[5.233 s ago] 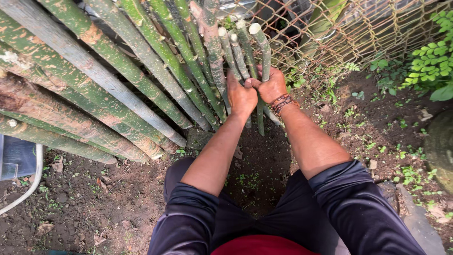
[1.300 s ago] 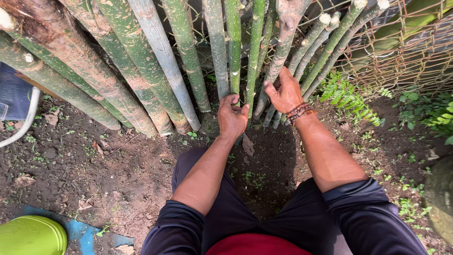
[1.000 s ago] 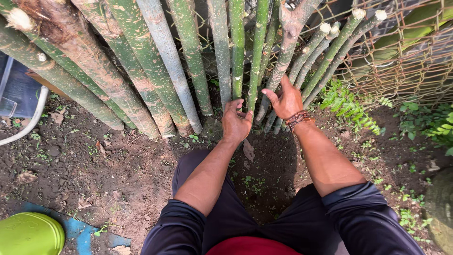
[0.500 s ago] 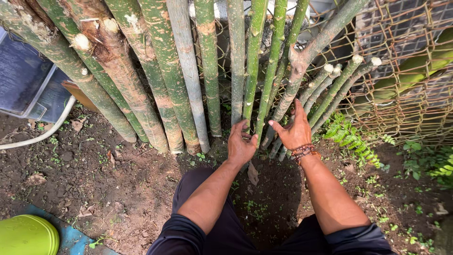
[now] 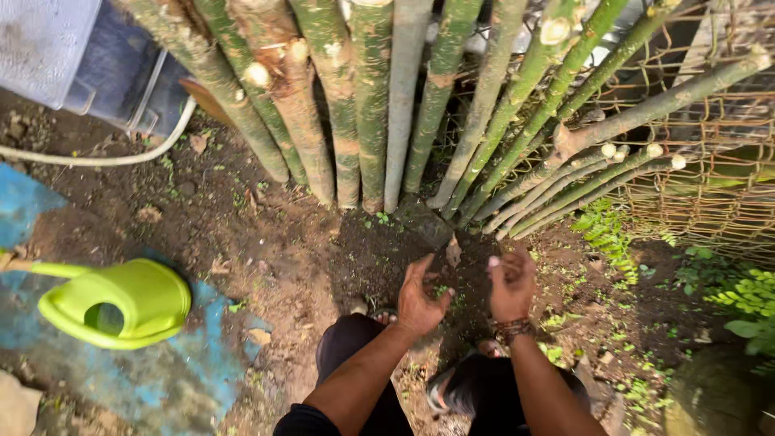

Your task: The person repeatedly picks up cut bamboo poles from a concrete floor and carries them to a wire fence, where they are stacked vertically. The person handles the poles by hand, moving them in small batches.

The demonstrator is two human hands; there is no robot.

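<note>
A person crouched on bare soil holds both hands just short of a row of cut green poles (image 5: 373,105) that stand planted in the ground and lean against a wire mesh fence (image 5: 710,186). The left hand (image 5: 421,297) is spread wide, fingers curled and holding nothing; the right hand (image 5: 511,284), a beaded bracelet (image 5: 513,329) at the wrist, is loosely cupped with the fingertips drawn together, and whether anything small sits between them cannot be told. Both hover above the dark, loose earth (image 5: 387,250) at the foot of the poles, near but not touching them. The poles look stiff and woody, the thick ones likely heavy, their mottled bark rough enough to give a sure grip; a hold low on the stem, just above the soil, would probably control one best, while the thinner stems (image 5: 581,182) at the right would likely flex. A lime-green watering can (image 5: 121,303) lies on a blue sheet (image 5: 186,379) well to the left, and a pale hose (image 5: 105,157) curves past a translucent bin (image 5: 73,48).
</note>
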